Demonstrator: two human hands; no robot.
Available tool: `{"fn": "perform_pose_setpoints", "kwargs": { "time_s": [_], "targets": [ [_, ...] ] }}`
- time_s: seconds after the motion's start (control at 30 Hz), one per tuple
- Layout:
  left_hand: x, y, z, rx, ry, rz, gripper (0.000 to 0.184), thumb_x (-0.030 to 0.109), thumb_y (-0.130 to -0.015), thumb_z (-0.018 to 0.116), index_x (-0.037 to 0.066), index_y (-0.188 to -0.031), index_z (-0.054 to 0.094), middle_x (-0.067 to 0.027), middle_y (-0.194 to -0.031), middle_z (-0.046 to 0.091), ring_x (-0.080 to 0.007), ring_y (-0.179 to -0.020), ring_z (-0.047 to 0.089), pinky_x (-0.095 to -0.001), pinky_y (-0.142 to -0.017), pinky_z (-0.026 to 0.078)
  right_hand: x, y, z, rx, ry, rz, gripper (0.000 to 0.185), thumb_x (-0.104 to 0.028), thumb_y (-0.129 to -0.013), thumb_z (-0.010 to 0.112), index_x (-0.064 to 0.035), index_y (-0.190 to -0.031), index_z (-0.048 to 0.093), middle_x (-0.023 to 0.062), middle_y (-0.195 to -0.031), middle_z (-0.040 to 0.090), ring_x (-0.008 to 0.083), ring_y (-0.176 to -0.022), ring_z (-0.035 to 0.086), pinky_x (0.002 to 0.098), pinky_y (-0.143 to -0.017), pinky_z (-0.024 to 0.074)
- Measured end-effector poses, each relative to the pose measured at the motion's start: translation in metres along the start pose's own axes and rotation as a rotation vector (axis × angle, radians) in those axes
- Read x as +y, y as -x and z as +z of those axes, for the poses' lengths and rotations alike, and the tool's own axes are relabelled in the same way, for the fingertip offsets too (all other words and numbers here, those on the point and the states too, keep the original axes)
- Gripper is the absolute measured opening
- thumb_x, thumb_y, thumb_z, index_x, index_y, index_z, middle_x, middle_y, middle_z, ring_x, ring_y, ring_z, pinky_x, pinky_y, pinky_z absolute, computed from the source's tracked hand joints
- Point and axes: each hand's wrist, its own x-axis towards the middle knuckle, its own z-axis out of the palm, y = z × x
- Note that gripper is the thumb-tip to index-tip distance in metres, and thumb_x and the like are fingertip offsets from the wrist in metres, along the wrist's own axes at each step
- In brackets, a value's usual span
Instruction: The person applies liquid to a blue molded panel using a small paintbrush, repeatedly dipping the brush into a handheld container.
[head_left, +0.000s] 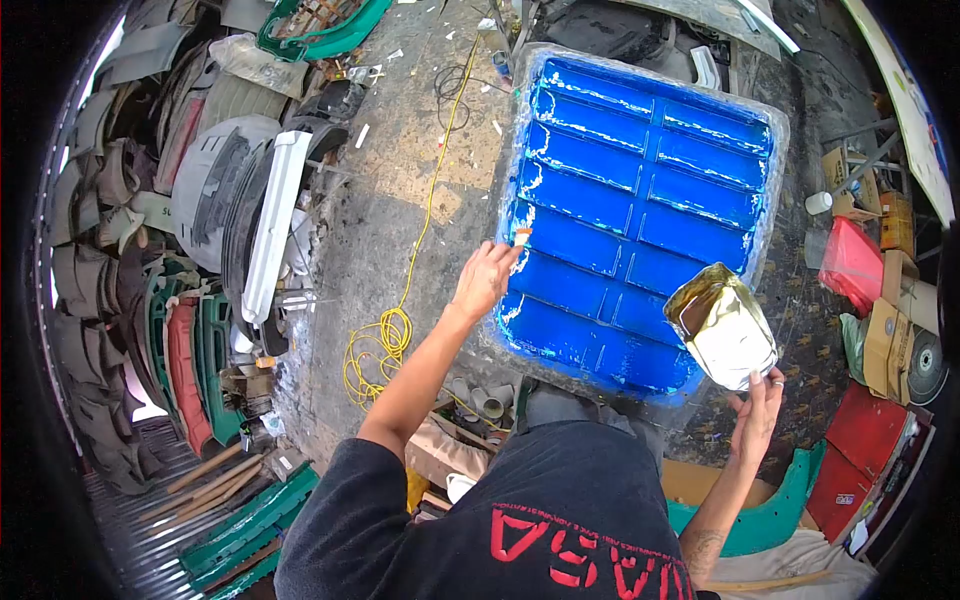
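Left hand (485,280) was at the left rim of a blue ribbed rectangular panel (585,220)

Panel lay right and far of the left fingers, long axis near to far, far end leaning right. Left was the nearer hand: fingers curled in, almost no gap, apparently gripping a small orange-and-white tool (522,236). Couldn't tell whether the tool touched the panel.

Right hand (755,415) sat off the near right corner, fingers bent round the near end of an open silvery-and-gold metal tin (735,345), brown inside. Its thumb contact wasn't clear. Tin blocked the view of the panel's near right part; otherwise nothing stood between left fingers and panel.

Around: thin yellow cable (380,345) looped on the floor to the left; red plastic bag (853,262) and brown cardboard box (888,345) well right; green curved moulding (765,518) near right; long white strip-shaped part (275,225) far left, well apart.
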Motion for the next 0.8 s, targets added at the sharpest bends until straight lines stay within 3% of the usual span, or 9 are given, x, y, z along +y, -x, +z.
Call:
{"fn": "perform_pose_setpoints", "kwargs": {
  "time_s": [0.17,0.27,0.37,0.47,0.57,0.7,0.73,0.77,0.8],
  "targets": [
    [-0.003,0.012,0.011,-0.019,0.018,0.029,0.044,-0.002,-0.076,0.057,0.004,-0.119,0.06,-0.0107,-0.096,0.059,-0.0318,-0.086,0.053,-0.0402,-0.079,0.047,-0.005,0.0,-0.004,-0.012,0.032,0.001,0.048,-0.035,-0.089,0.064,-0.0112,-0.124,0.04,0.0028,-0.118,0.053,0.0124,-0.105,0.052,0.0325,-0.07,0.0476],
    [0.012,0.002,-0.009,0.126,0.187,0.029,0.036,-0.003,-0.078,0.059,0.002,-0.113,0.063,-0.0124,-0.092,0.059,-0.0329,-0.082,0.054,-0.0409,-0.074,0.046,-0.008,0.001,-0.006,0.012,0.006,0.002,0.055,-0.033,-0.086,0.069,-0.0074,-0.125,0.039,0.0075,-0.12,0.055,0.0157,-0.103,0.056,0.0294,-0.069,0.0495],
    [0.001,-0.018,0.002,0.185,0.113,-0.076,0.03,-0.001,-0.081,0.058,0.002,-0.111,0.064,-0.0135,-0.091,0.06,-0.034,-0.081,0.053,-0.0421,-0.072,0.047,-0.006,-0.001,-0.009,0.002,0.005,0.003,0.055,-0.033,-0.086,0.068,-0.0077,-0.126,0.039,0.0068,-0.12,0.055,0.0151,-0.104,0.056,0.0285,-0.07,0.0493],
    [0.006,-0.017,0.028,0.143,0.087,-0.026,0.031,0.002,-0.084,0.057,0.004,-0.114,0.063,-0.0133,-0.09,0.06,-0.0343,-0.081,0.054,-0.043,-0.073,0.048,-0.01,0.002,-0.008,-0.004,0.06,-0.018,0.051,-0.037,-0.088,0.065,-0.01,-0.124,0.041,0.0041,-0.12,0.053,0.0139,-0.107,0.053,0.0341,-0.072,0.0497],
    [0.047,-0.01,0.036,0.091,0.262,0.022,0.029,0.004,-0.087,0.058,0.006,-0.115,0.063,-0.0144,-0.091,0.062,-0.0337,-0.083,0.058,-0.0414,-0.075,0.049,-0.011,0.004,-0.009,0.02,0.019,0.002,0.053,-0.032,-0.087,0.067,-0.0091,-0.126,0.039,0.0046,-0.122,0.054,0.0136,-0.107,0.053,0.0289,-0.071,0.0492],
    [0.045,-0.026,0.033,0.304,0.618,-0.215,0.014,0.008,-0.09,0.057,0.005,-0.095,0.07,-0.0137,-0.09,0.07,-0.0302,-0.085,0.065,-0.0373,-0.078,0.051,-0.008,0.005,-0.016,0.034,0.011,0.012,0.054,-0.032,-0.086,0.067,-0.0093,-0.127,0.039,0.0046,-0.122,0.054,0.0137,-0.107,0.053,0.0301,-0.072,0.0493],
    [0.032,-0.029,0.027,0.303,0.646,-0.362,0.013,0.008,-0.09,0.058,0.005,-0.09,0.071,-0.0146,-0.088,0.071,-0.0292,-0.08,0.067,-0.0382,-0.073,0.051,-0.008,0.005,-0.018,0.039,0.003,0.015,0.055,-0.032,-0.086,0.067,-0.0094,-0.127,0.038,0.0048,-0.122,0.054,0.0142,-0.107,0.053,0.0308,-0.073,0.0493],
    [0.013,-0.031,0.022,0.247,0.568,-0.488,0.016,0.01,-0.092,0.057,-0.001,-0.09,0.069,-0.0186,-0.093,0.069,-0.0314,-0.085,0.066,-0.0384,-0.074,0.051,-0.007,0.004,-0.02,0.046,-0.007,0.018,0.056,-0.032,-0.086,0.067,-0.0095,-0.128,0.038,0.005,-0.123,0.053,0.0146,-0.107,0.053,0.0314,-0.073,0.0493],
    [-0.003,-0.036,0.022,0.319,0.409,-0.467,0.015,0.009,-0.09,0.057,0.0,-0.089,0.069,-0.0186,-0.093,0.069,-0.0332,-0.085,0.065,-0.04,-0.074,0.051,-0.006,0.005,-0.023,0.048,-0.009,0.019,0.056,-0.032,-0.086,0.067,-0.0095,-0.128,0.038,0.005,-0.123,0.053,0.0146,-0.107,0.053,0.0314,-0.073,0.0493]
  ]
}}
